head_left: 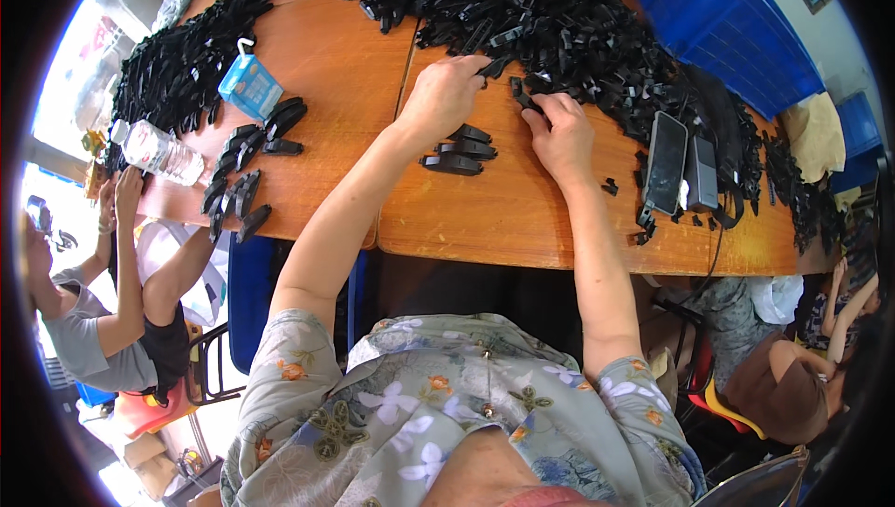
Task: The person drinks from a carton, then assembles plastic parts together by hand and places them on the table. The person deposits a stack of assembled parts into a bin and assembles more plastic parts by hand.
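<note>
My left hand (443,95) is closed at the near edge of a large heap of black plastic parts (559,27). Its fingertips pinch a black plastic part (495,67). To the right, my right hand (563,139) grips a small black plastic piece (518,90) between thumb and fingers. The two held pieces are apart. On the wooden table (475,213), between my forearms, a few longer black plastic parts (455,163) lie side by side. Small black bits (610,186) rest to the right of my right wrist.
At the right lie a phone (665,164) and a grey box-shaped device (701,173) with a cable. A blue drink carton (250,86), a plastic bottle (160,151) and grouped black parts (244,155) stand at left. Blue crates (727,22) rise behind. People sit at both sides.
</note>
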